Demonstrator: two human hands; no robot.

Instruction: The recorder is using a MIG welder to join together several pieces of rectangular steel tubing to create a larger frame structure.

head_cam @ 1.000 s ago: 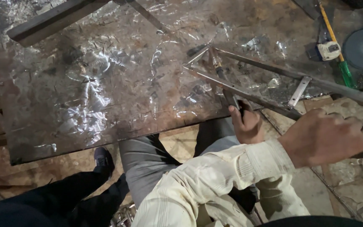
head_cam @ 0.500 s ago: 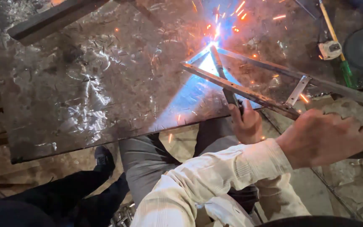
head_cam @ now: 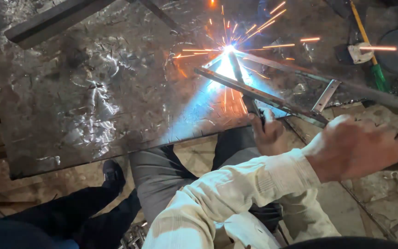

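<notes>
A welding arc (head_cam: 229, 49) burns bright blue-white at the corner of a frame of thin steel bars (head_cam: 272, 97) lying on a scuffed steel plate (head_cam: 93, 97). Orange sparks fly up and to the right. My right hand (head_cam: 267, 131) is shut on the electrode holder, and its rod (head_cam: 238, 76) reaches up to the arc. My left hand (head_cam: 358, 147), in a cream sleeve, crosses over to the right with its fingers curled. Whatever may be inside that hand is hidden. My grey-trousered knees sit under the plate's near edge.
A dark steel beam (head_cam: 56, 19) lies across the plate's top left. A yellow-handled tool (head_cam: 362, 27), a green-handled tool (head_cam: 379, 76) and grinding discs (head_cam: 395, 57) sit at the top right. Another person's dark-trousered leg and black shoe (head_cam: 113, 173) are at the lower left.
The arc struck half a second ago and is now brighter, with more sparks spraying. My right hand keeps the rod at the frame's corner. My left hand has barely moved.
</notes>
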